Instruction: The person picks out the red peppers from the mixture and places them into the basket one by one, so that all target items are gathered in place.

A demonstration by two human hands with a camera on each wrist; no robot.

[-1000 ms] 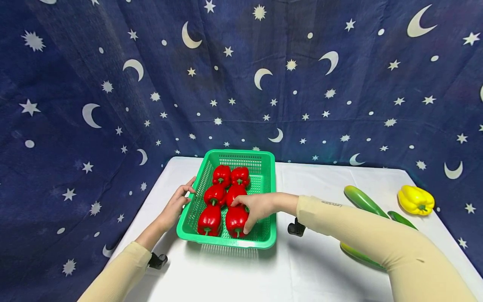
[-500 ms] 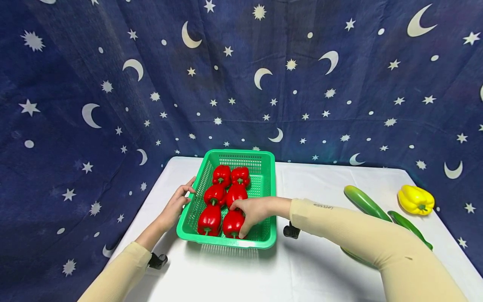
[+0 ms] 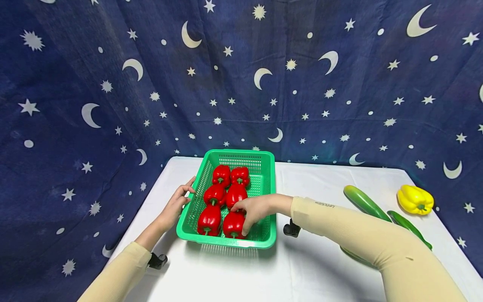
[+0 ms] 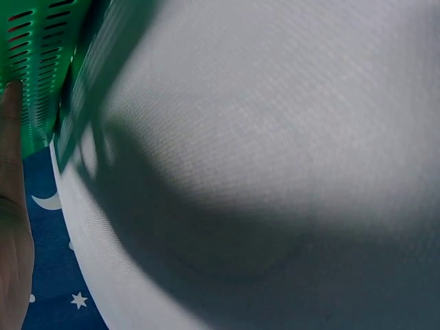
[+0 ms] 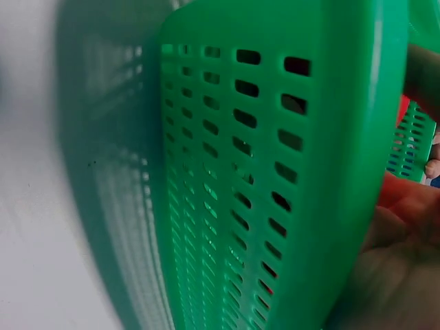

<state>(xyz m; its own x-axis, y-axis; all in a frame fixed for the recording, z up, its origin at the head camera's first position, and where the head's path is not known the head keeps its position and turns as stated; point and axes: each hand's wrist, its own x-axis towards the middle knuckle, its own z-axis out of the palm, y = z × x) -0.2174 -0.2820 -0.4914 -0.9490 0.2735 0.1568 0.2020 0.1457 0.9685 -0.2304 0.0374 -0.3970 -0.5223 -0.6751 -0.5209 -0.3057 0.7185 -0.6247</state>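
Observation:
A green perforated basket [image 3: 267, 178] holds several red bell peppers in two columns, stems toward the near side. My right hand [image 3: 257, 209] reaches over the basket's right side and holds the nearest right-hand bell pepper [image 3: 234, 224], thumb on its near right side and fingers behind it. In the right wrist view the basket wall [image 5: 344, 137] covers most of that hand [image 5: 399, 234]. At the basket's left side, my left hand [image 3: 175, 207] touches the rim with extended fingers. In the left wrist view one straight finger [image 4: 12, 130] lies against the slotted wall.
To the right on the white-clothed table [image 3: 309, 176] lie a large green cucumber-like vegetable [image 3: 366, 202], a slimmer green one [image 3: 409, 228] and a yellow bell pepper [image 3: 416, 200]. Another green vegetable [image 3: 356, 256] is partly hidden under the right arm. A blue star-and-moon curtain [image 3: 241, 84] hangs behind.
The nearest right-hand bell pepper has shifted slightly left and toward the near rim, with my right hand moving along. The left hand and basket have stayed in place.

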